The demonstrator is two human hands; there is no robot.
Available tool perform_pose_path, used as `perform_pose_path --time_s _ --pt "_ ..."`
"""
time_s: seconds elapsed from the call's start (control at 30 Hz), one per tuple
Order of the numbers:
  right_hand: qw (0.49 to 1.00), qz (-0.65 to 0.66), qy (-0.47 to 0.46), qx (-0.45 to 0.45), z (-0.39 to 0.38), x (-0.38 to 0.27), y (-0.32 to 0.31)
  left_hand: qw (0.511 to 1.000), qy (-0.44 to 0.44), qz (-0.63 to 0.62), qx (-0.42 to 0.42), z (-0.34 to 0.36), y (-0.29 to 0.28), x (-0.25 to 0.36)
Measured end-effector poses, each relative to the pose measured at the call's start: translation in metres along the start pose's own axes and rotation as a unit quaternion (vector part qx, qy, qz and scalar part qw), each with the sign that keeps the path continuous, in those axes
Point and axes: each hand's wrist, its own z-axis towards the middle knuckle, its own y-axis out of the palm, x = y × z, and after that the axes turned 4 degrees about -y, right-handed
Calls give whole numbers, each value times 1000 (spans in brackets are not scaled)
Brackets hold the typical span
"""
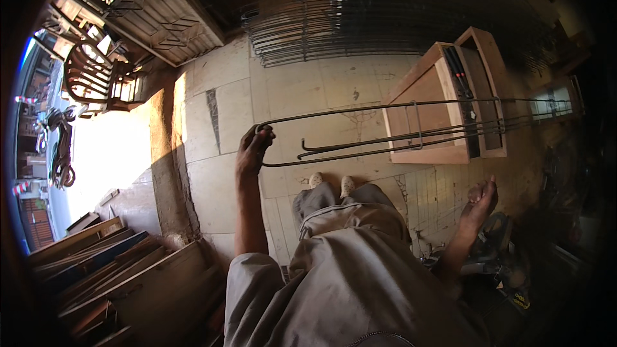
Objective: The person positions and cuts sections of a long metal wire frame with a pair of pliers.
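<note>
My left hand [254, 146] is closed around the rounded end of a long rebar frame [334, 113]. The frame stretches far to the right at about waist height, its thin dark bars held together by rectangular stirrups [417, 127]. Two inner bars have short hooked tips near my left hand. My right hand [481, 199] is held below the frame, apart from it, with fingers curled and thumb raised; whether anything is in it is hidden. Under the bars stands a wooden box-like stand [418, 83], with a long dark tool with red marks [457, 72] lying on top.
Stacked metal bar panels [295, 38] lie along the far side. Wooden boards [141, 289] lean at lower left, near a raised sill [172, 186]. A wooden armchair [96, 77] and a motorcycle [61, 144] stand at left. Dark machinery [501, 250] is close to my right arm.
</note>
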Motion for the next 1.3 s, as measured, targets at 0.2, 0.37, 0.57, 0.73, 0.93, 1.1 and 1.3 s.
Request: perform_pose_path --time_s 0.2,0.37,0.57,0.73,0.93,1.1,1.3 --pt "1000 -10 7 -8 -9 -1 2 999 20 -25 -33 -1 4 2" --pt "1000 -7 6 -9 -13 -4 7 1000 -23 18 3 -6 4 19" --pt "1000 1 28 -10 -16 -1 17 993 -41 113 12 -25 -16 32" --pt "1000 5 22 -7 -20 -2 19 986 -23 165 -5 -66 1 31" --pt "1000 4 12 -5 -17 12 21 978 -14 168 119 -79 19 10" --pt "1000 -8 24 -9 -11 7 16 967 -17 200 157 -84 30 16" --pt "998 -29 53 11 -8 10 2 968 6 191 162 -86 48 29"
